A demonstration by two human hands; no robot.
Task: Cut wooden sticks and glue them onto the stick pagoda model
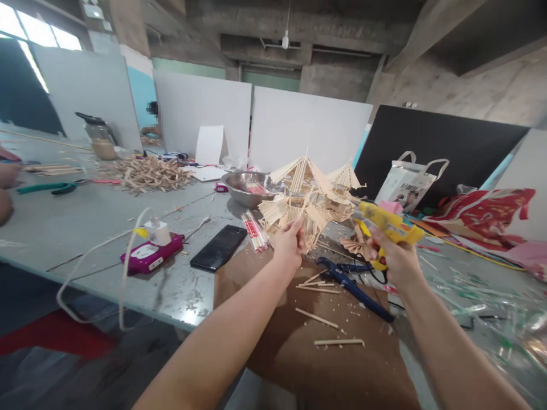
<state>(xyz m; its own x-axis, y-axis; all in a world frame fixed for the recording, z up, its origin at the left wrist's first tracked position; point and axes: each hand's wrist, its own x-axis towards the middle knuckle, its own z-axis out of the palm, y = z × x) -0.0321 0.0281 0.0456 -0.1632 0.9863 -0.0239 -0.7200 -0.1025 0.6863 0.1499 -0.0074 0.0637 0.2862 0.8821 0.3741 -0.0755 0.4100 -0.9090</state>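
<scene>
Left hand (290, 242) grips a wooden stick model (311, 199) near the far edge of brown board (359, 376), right hand (400, 261) wraps round yellow glue gun (391, 221), metal bowl (243, 197) behind holds red-and-white stick bundles (255, 188), lidded jug (99, 134) contains something tan.

A craft workshop, shown by its glue gun (387, 221); worktable (96, 230) heaped with sticks (149, 174); bare concrete beams (342, 31).
</scene>
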